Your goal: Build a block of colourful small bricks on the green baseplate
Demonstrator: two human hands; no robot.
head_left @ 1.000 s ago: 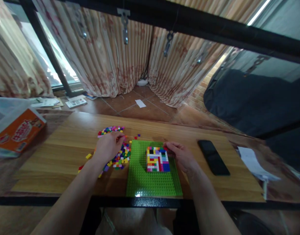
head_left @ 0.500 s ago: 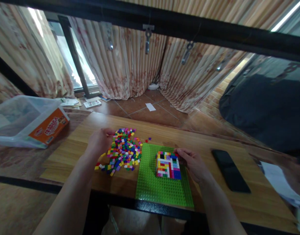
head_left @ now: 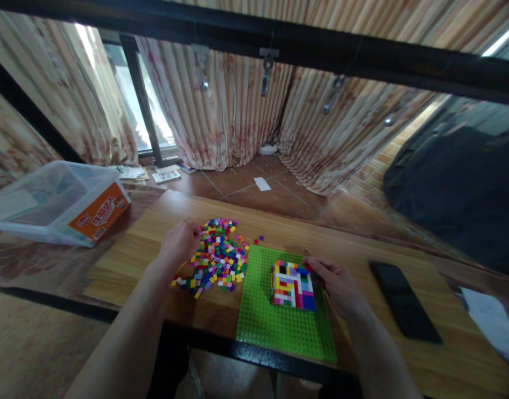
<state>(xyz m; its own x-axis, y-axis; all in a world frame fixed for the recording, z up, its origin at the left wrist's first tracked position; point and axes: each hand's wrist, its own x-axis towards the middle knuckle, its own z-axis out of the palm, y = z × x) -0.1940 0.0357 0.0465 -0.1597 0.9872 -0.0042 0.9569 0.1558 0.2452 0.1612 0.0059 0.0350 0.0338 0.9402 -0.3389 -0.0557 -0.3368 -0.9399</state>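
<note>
Our left hand [head_left: 181, 244] is at the left edge of the loose bricks [head_left: 221, 257], our right hand [head_left: 336, 285] at the brick block's [head_left: 294, 288] far-right corner; fingers narrow, contents unclear. Sideways pressure could unseat the block from the green baseplate [head_left: 263, 331].

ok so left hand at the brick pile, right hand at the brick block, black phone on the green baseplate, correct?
Not quite: the head view shows the black phone on the wooden table, right of the green baseplate, not on it. Left hand at the brick pile and right hand at the brick block are correct.
</note>
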